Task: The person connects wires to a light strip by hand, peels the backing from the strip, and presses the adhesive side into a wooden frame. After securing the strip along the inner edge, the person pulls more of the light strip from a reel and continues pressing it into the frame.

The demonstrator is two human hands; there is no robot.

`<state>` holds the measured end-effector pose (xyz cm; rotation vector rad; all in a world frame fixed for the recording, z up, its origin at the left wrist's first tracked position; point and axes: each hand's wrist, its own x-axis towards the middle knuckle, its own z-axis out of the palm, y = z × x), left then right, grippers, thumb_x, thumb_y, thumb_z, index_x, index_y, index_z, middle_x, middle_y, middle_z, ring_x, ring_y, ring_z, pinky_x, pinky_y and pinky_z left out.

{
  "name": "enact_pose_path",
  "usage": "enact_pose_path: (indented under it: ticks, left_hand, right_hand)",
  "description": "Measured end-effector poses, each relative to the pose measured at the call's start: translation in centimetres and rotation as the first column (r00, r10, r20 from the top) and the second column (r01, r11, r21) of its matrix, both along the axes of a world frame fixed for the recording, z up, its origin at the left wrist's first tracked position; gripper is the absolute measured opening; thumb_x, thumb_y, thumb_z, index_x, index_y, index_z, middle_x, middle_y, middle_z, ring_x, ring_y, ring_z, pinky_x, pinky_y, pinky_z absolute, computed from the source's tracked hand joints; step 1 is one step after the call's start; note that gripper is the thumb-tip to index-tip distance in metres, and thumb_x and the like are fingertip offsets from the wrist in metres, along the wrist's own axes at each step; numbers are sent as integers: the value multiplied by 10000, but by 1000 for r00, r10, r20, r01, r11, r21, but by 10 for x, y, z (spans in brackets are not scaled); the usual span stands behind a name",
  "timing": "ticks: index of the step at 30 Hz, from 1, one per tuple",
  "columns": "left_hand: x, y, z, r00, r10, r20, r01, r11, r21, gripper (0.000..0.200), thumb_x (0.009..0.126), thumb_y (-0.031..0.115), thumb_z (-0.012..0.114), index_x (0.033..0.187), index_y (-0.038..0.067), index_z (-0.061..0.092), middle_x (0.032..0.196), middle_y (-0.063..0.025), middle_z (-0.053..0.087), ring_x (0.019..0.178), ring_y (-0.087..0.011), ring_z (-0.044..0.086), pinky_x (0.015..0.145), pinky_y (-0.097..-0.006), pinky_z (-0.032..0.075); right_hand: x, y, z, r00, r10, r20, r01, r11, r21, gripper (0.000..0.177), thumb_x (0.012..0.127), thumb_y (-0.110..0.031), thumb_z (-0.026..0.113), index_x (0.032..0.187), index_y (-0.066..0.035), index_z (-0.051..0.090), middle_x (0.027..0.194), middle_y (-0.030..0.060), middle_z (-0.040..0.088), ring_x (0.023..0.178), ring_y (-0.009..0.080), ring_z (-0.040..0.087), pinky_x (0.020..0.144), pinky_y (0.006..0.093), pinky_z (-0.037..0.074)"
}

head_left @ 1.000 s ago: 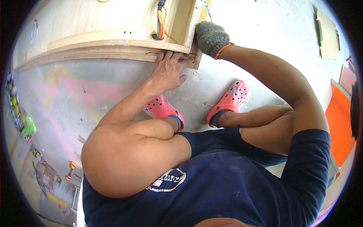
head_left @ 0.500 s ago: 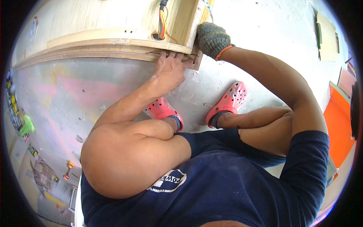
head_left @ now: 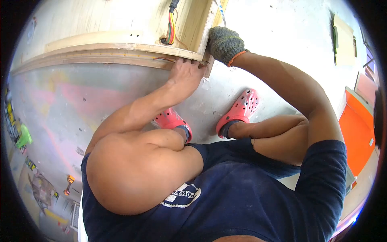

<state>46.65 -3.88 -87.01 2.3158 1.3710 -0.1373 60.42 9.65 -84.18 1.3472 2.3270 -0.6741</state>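
My bare left hand [head_left: 186, 76] reaches up to the groove along the edge of a wooden panel [head_left: 100, 45], near its corner. Its fingers are bent into the groove and the fingertips are hidden. Thin wires [head_left: 163, 59] come out of the groove beside them. In a grey knitted glove with an orange cuff, my right hand [head_left: 225, 45] is curled against the outer side of that corner. A thin blue-and-white strip [head_left: 221, 12] runs down to the glove from above; what the gloved fingers hold is hidden.
A bundle of coloured wires [head_left: 171, 30] comes through a hole in the panel. Pink clogs [head_left: 238, 111] stand on the paint-stained floor [head_left: 80, 105]. An orange-and-black power tool [head_left: 69, 183] lies at lower left. At right are an orange panel [head_left: 354, 133] and a beige board [head_left: 344, 42].
My left hand has shifted slightly right along the groove, nearer the corner, covering more of the wires there. My gloved right hand stays at the panel's corner. The view has shifted slightly.
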Motion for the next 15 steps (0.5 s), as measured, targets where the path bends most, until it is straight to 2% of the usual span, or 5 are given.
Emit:
enact_pose_path:
  ticks: [2, 5, 7, 14, 15]
  left_hand:
    - [-6, -4, -4, 997, 13, 73, -13, 1000, 2, 378, 853, 116, 561, 1215, 140, 665, 1142, -106, 672, 1110, -301, 614, 885, -462, 480]
    - [-11, -10, -8, 980, 89, 175, -86, 996, -24, 429, 805, 202, 694, 1216, 82, 663, 1224, -131, 603, 1186, -322, 557, 924, -511, 471]
    - [-11, -12, -7, 975, 102, 199, -128, 984, 124, 362, 835, 110, 559, 1176, 114, 680, 1215, -115, 636, 1129, -293, 611, 935, -493, 475]
    - [-7, 1, 14, 997, 70, 28, -66, 991, -115, 397, 840, 118, 553, 1218, 119, 671, 1217, -116, 642, 1194, -289, 576, 981, -497, 457]
    - [-8, -3, 5, 994, 82, 73, -79, 996, -46, 430, 803, 185, 655, 1227, 114, 671, 1250, -119, 622, 1193, -306, 570, 1006, -517, 434]
  right_hand:
    - [1, 0, -5, 999, 16, 27, -16, 1000, -18, 218, 836, -181, 658, 911, 4, 745, 851, 238, 714, 817, 376, 722, 722, 460, 580]
    - [4, -3, -9, 999, 27, -18, -26, 998, 60, 218, 832, -187, 660, 896, 4, 744, 832, 233, 711, 800, 382, 718, 717, 460, 580]
    - [5, -3, -12, 999, 21, -34, -19, 998, 54, 219, 832, -189, 658, 893, 4, 742, 828, 231, 710, 796, 385, 716, 715, 461, 579]
    - [8, -2, -15, 994, 62, -93, -55, 995, 77, 231, 840, -205, 654, 886, 5, 737, 825, 225, 708, 786, 390, 709, 697, 467, 575]
    - [9, 2, -14, 993, 62, -97, -54, 995, 88, 231, 840, -205, 654, 886, 5, 737, 825, 225, 708, 786, 390, 709, 697, 467, 575]
